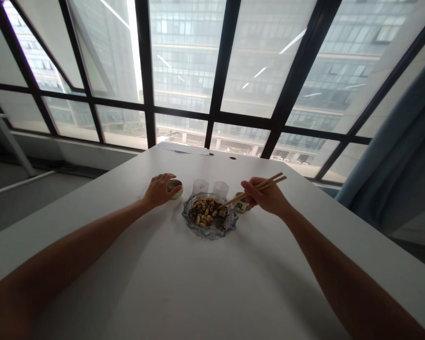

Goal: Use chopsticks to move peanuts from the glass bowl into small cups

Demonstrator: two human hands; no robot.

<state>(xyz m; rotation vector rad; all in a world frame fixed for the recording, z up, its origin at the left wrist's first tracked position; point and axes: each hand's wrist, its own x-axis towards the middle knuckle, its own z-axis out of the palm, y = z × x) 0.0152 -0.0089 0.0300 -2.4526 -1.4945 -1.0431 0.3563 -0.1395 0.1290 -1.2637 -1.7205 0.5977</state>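
Wall of framed windows (184, 52) beyond the far edge of a white tabletop (163, 283); blue curtain (386, 156) hanging past its right edge. The tabletop's far and both side edges are visible, while the near edge lies out of view. A glass dish (209, 233) with a wavy rim sits about midway between the side edges, nearer the far edge than the bottom of the view. Its low, wide form presumably keeps the contents within reach from either side.

Left hand (158, 190): thumb and fingers curved around a pale round cup (177, 194), left of the dish; the grip probably steadies it close by. Right hand (267, 196): fingers drawn in on a pair of chopsticks (233, 200), held well back from the tips, apparently so that these slope down into the dish while the knuckles clear its rim. A patterned cup (241, 206) stands behind this hand, just right of the dish; whether the fingers touch it cannot be told. Two clear cups (200, 187) stand side by side just behind the dish, toward the far edge.

Tan nut-like pieces (203, 219) occupy the dish's left and middle; darker pieces (222, 213) lie to the right, around the chopstick tips.

Room for movement: widest on the near side of the dish and out toward both side edges; tightest behind it, where the cups crowd the rim.
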